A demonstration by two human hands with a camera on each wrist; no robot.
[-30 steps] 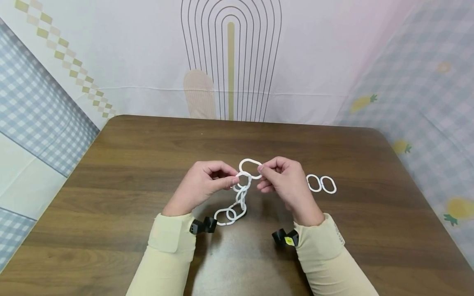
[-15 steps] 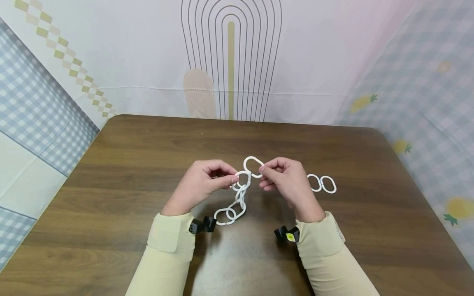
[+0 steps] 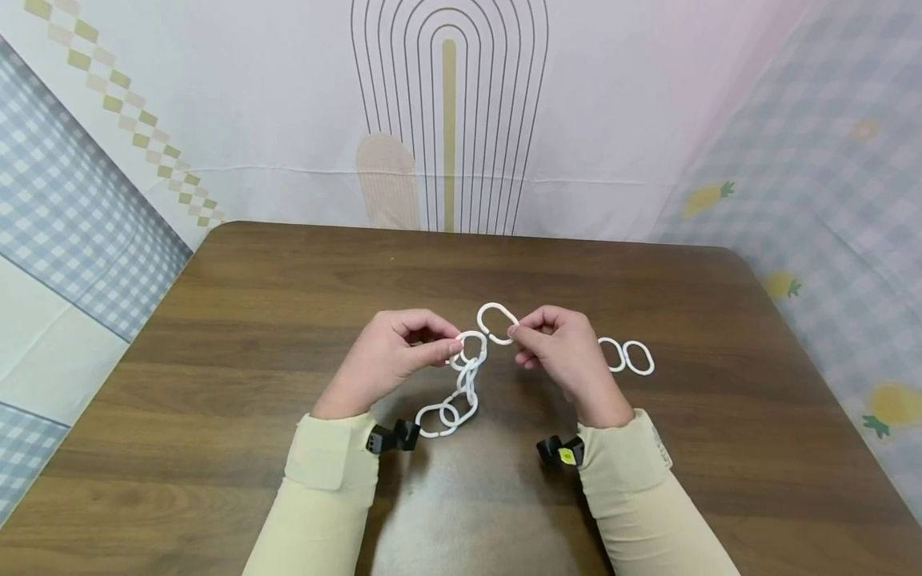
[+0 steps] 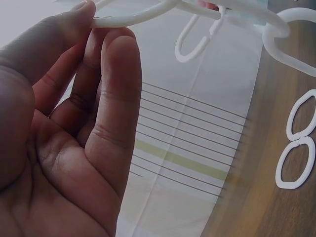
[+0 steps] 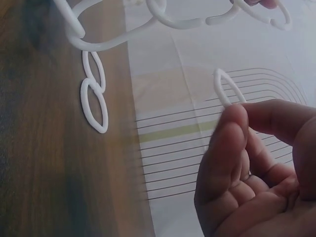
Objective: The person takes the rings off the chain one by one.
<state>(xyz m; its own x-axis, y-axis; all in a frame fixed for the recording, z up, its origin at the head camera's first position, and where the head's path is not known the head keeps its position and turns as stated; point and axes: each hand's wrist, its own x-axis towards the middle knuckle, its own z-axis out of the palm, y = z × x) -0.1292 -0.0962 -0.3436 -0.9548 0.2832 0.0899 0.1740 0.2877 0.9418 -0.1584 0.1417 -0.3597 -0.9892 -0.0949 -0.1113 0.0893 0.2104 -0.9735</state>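
In the head view, my left hand (image 3: 396,356) pinches the top link of a white plastic link chain (image 3: 471,366) between thumb and index finger. The chain hangs from there, and its lower links curl toward the tabletop at the left. My right hand (image 3: 565,352) pinches one single oval link (image 3: 493,306) by its right side. That link has a small gap in its loop and stands right beside the chain's top link. In the right wrist view, the single link (image 5: 230,88) shows edge-on above the thumb and index fingertips, apart from the chain (image 5: 118,40).
Two loose white links, one (image 3: 608,342) beside another (image 3: 651,362), lie on the table to the right of my right hand. The brown wooden table (image 3: 324,272) ends at a patterned cloth backdrop (image 3: 612,104). Black wrist cameras (image 3: 392,438) sit on both sleeves.
My right hand has shifted slightly right, drawing the single link from overlapping the chain's top link to beside it. The left hand and chain have drifted slightly left.
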